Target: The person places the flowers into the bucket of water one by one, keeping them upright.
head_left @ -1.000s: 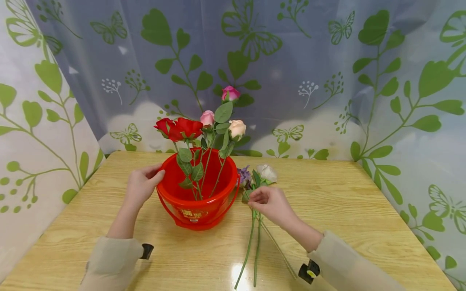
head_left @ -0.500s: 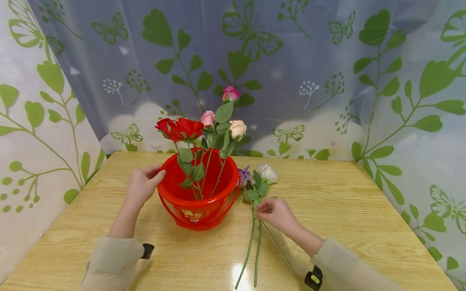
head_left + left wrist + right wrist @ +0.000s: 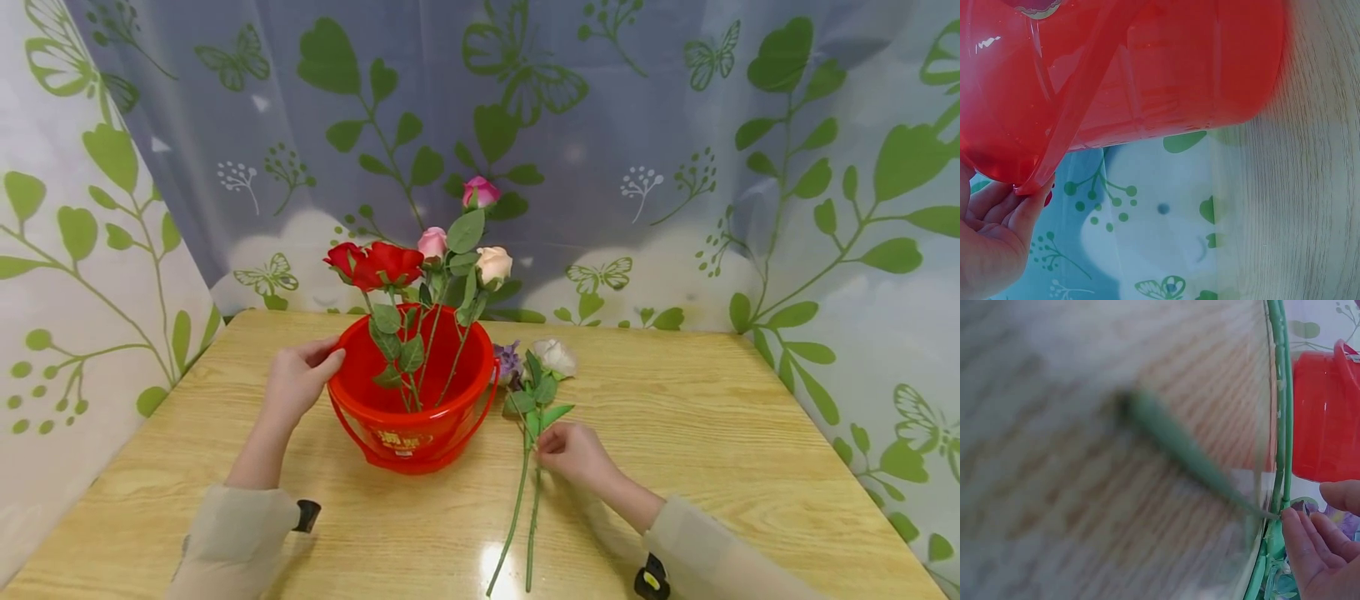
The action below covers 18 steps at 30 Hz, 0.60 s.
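My left hand (image 3: 295, 379) grips the rim of a red plastic bucket (image 3: 401, 437) at its left side. The left wrist view also shows those fingers (image 3: 1004, 215) around the rim near the handle joint. Red roses (image 3: 382, 265), a pink rose (image 3: 432, 243), a magenta rose (image 3: 480, 192) and a cream rose (image 3: 494, 266) stand in the bucket. To its right lie a white rose (image 3: 555, 358) and a purple flower (image 3: 507, 362). My right hand (image 3: 576, 452) touches their green stems; the right wrist view shows its thumb apart from its fingers (image 3: 1294, 534).
Everything stands on a wood-grain table (image 3: 690, 433). A patterned curtain (image 3: 600, 167) with leaves and butterflies hangs behind it and along both sides. The bucket's handle (image 3: 483, 417) hangs down at its front.
My right hand has moved down along the stems, toward me and slightly right. A green leaf now stands out above it. My left hand keeps its grip on the bucket.
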Motion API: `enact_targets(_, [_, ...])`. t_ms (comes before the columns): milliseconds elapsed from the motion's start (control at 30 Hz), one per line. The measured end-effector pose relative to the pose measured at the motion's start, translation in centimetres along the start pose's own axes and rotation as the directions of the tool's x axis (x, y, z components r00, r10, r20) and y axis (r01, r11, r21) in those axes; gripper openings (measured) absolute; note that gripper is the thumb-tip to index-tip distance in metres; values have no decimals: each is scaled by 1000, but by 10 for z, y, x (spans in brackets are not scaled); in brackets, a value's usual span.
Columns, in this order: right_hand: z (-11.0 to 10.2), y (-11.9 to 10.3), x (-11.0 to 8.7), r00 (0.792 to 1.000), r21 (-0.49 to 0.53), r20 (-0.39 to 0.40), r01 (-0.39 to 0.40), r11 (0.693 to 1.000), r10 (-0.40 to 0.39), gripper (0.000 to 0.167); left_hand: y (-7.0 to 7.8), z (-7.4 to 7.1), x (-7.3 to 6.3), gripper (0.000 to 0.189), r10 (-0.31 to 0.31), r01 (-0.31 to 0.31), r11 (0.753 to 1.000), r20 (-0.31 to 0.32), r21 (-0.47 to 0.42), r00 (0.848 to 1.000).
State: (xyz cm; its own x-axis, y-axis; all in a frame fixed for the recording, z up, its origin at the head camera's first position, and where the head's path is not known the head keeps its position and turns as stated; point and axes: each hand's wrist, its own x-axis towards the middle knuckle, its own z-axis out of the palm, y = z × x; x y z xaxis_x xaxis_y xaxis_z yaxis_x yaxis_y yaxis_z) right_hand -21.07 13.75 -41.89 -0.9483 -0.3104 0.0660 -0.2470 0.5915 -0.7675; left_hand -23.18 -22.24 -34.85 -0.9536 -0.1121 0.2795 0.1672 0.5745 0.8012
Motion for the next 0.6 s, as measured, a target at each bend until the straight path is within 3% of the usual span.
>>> enact_targets(367, [0, 6, 0, 999, -31, -32, 15, 999, -16, 13, 1, 0, 0, 36, -5, 6, 1000, 8, -15, 1000])
enact_targets(600, [0, 8, 1, 997, -56, -55, -53, 997, 50, 11, 0, 0, 0, 35, 12, -12, 1000, -1, -4, 1000])
